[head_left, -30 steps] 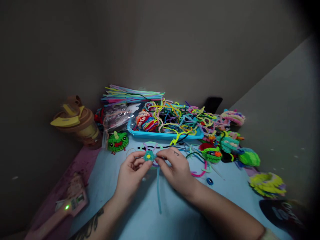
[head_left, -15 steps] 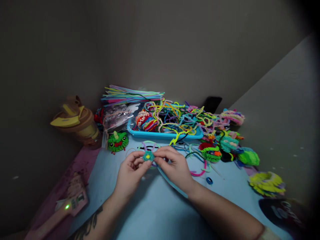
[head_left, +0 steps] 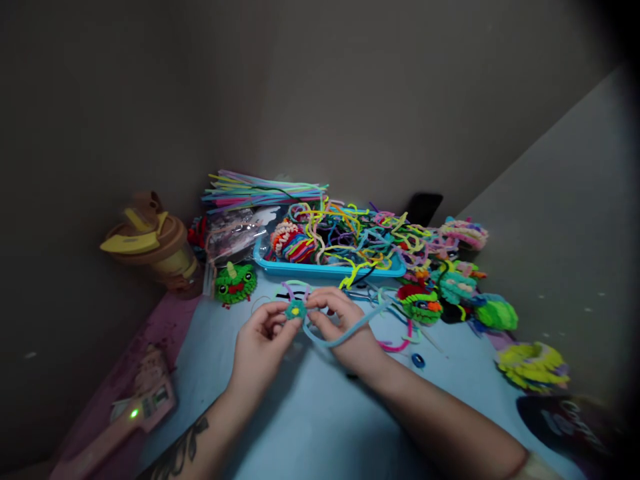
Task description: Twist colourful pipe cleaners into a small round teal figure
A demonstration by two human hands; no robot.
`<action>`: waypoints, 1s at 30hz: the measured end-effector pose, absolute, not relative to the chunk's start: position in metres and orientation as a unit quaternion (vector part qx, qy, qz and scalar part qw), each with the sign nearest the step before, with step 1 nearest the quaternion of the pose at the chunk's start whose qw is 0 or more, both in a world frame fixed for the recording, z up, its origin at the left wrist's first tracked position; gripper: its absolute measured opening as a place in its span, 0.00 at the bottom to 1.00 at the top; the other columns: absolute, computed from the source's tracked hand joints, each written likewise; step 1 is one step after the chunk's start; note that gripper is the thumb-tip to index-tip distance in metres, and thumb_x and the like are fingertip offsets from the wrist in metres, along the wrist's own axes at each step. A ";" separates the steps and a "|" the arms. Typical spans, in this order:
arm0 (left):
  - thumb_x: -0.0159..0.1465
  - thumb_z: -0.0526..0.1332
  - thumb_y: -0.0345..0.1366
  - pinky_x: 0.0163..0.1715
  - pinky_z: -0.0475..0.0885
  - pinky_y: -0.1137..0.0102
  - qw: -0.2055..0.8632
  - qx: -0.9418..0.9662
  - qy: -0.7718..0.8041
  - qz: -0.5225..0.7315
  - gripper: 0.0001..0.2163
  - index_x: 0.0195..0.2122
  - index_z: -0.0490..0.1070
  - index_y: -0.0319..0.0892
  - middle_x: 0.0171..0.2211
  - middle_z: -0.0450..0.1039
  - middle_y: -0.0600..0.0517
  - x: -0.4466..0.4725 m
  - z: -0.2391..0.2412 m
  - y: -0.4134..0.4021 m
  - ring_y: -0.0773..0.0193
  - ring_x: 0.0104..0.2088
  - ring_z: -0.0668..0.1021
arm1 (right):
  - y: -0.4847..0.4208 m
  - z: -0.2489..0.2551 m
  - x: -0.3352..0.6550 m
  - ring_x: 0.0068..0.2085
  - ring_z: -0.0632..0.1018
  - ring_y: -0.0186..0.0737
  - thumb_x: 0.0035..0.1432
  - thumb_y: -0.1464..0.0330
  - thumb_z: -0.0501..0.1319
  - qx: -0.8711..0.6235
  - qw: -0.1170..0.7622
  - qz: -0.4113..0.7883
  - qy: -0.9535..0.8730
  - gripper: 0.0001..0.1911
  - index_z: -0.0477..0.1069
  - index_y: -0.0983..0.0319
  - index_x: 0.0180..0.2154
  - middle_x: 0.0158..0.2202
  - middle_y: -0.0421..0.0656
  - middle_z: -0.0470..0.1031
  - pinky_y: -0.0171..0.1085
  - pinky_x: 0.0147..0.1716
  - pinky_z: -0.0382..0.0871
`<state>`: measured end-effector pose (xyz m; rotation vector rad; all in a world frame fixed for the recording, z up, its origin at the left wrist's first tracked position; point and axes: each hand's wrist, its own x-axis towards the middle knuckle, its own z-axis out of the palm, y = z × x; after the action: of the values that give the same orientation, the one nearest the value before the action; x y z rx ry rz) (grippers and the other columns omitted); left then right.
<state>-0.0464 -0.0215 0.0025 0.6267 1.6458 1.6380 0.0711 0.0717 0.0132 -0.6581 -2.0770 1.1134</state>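
Between my two hands is a small teal flower [head_left: 295,310] of pipe cleaner with a yellow centre. My left hand [head_left: 261,343] pinches its left side between thumb and fingers. On the other side my right hand [head_left: 350,333] has thumb and fingertips closed at the flower's right edge. A long light-blue pipe cleaner [head_left: 350,331] trails from the flower, curving below my right fingers and up over the back of that hand. Behind the flower, lilac pipe cleaner [head_left: 287,290] ends poke up. Whether they join it is hidden.
A blue tray [head_left: 330,272] heaped with tangled pipe cleaners stands behind my hands, straight pipe cleaners [head_left: 265,190] beyond. A green fuzzy figure [head_left: 236,284] and lidded cup [head_left: 155,250] are left; a pink glue gun [head_left: 150,403] lies nearer. Several fuzzy pieces [head_left: 420,305] line the right.
The loose light-blue pipe cleaner has swung from under my right wrist up across the back of my right hand. Both hands stay at the flower, almost in place.
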 end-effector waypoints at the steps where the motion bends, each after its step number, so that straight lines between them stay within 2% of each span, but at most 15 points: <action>1: 0.47 0.68 0.39 0.22 0.66 0.77 0.356 0.229 0.635 0.646 0.17 0.36 0.70 0.38 0.23 0.69 0.55 -0.048 0.002 -0.021 0.72 0.22 0.70 | 0.071 0.014 0.071 0.44 0.72 0.39 0.51 0.77 0.57 -0.239 0.347 0.424 -0.801 0.13 0.72 0.60 0.39 0.41 0.44 0.72 0.40 0.46 0.64; 3: 0.46 0.68 0.38 0.24 0.66 0.78 0.343 0.205 0.629 0.667 0.17 0.36 0.69 0.39 0.23 0.69 0.56 -0.052 0.001 -0.019 0.72 0.23 0.71 | 0.067 0.016 0.072 0.48 0.70 0.40 0.50 0.77 0.58 -0.218 0.349 0.416 -0.811 0.19 0.70 0.58 0.44 0.45 0.45 0.69 0.41 0.49 0.63; 4: 0.46 0.68 0.38 0.25 0.66 0.78 0.340 0.197 0.626 0.674 0.17 0.36 0.69 0.39 0.23 0.70 0.57 -0.053 0.000 -0.019 0.72 0.23 0.71 | 0.066 0.016 0.073 0.48 0.71 0.40 0.49 0.77 0.60 -0.213 0.345 0.413 -0.815 0.18 0.71 0.58 0.44 0.45 0.45 0.69 0.41 0.49 0.64; 8: 0.47 0.69 0.38 0.27 0.67 0.78 0.356 0.198 0.608 0.682 0.18 0.37 0.69 0.40 0.25 0.71 0.56 -0.054 -0.001 -0.018 0.71 0.26 0.73 | 0.061 0.014 0.075 0.41 0.74 0.39 0.51 0.73 0.62 -0.201 0.342 0.417 -0.818 0.07 0.75 0.58 0.33 0.35 0.43 0.73 0.39 0.43 0.68; 11: 0.46 0.69 0.39 0.28 0.68 0.77 0.362 0.198 0.601 0.684 0.18 0.36 0.68 0.40 0.26 0.72 0.55 -0.053 0.000 -0.018 0.71 0.27 0.73 | 0.058 0.012 0.075 0.37 0.76 0.37 0.53 0.72 0.62 -0.184 0.354 0.429 -0.810 0.06 0.76 0.57 0.32 0.32 0.42 0.76 0.37 0.40 0.70; 15: 0.46 0.69 0.39 0.25 0.66 0.78 0.355 0.180 0.607 0.688 0.17 0.35 0.67 0.40 0.21 0.69 0.58 -0.054 -0.001 -0.018 0.73 0.23 0.72 | 0.057 0.016 0.076 0.34 0.77 0.37 0.51 0.71 0.64 -0.177 0.344 0.455 -0.802 0.04 0.77 0.58 0.31 0.29 0.41 0.78 0.36 0.38 0.70; 21: 0.47 0.69 0.40 0.18 0.62 0.79 0.442 0.234 0.604 0.620 0.16 0.32 0.66 0.39 0.20 0.69 0.57 -0.051 0.001 -0.020 0.73 0.18 0.69 | 0.069 0.034 0.084 0.31 0.77 0.37 0.48 0.71 0.65 -0.275 0.395 0.490 -0.727 0.02 0.77 0.60 0.28 0.27 0.41 0.78 0.35 0.33 0.70; 25: 0.46 0.69 0.40 0.18 0.63 0.78 0.496 0.248 0.584 0.593 0.17 0.32 0.66 0.39 0.20 0.69 0.57 -0.047 0.002 -0.021 0.73 0.18 0.70 | 0.079 0.034 0.084 0.30 0.76 0.38 0.47 0.67 0.66 -0.326 0.353 0.535 -0.695 0.06 0.76 0.61 0.30 0.29 0.42 0.77 0.35 0.30 0.70; 27: 0.46 0.69 0.40 0.19 0.64 0.78 0.501 0.224 0.573 0.609 0.18 0.33 0.65 0.40 0.21 0.70 0.57 -0.048 0.000 -0.021 0.72 0.18 0.70 | 0.082 0.031 0.082 0.32 0.75 0.38 0.48 0.65 0.65 -0.305 0.328 0.539 -0.713 0.10 0.76 0.60 0.35 0.32 0.43 0.76 0.36 0.32 0.69; 30: 0.46 0.69 0.41 0.18 0.63 0.79 0.487 0.186 0.566 0.639 0.19 0.36 0.66 0.40 0.21 0.70 0.57 -0.053 -0.002 -0.020 0.74 0.19 0.70 | 0.081 0.028 0.079 0.42 0.73 0.41 0.47 0.65 0.66 -0.282 0.329 0.473 -0.767 0.10 0.75 0.58 0.35 0.40 0.44 0.72 0.41 0.43 0.67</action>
<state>-0.0526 -0.0196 -0.0019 0.4521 1.3759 1.5545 0.0792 0.0810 0.0284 -0.7389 -2.0064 1.2371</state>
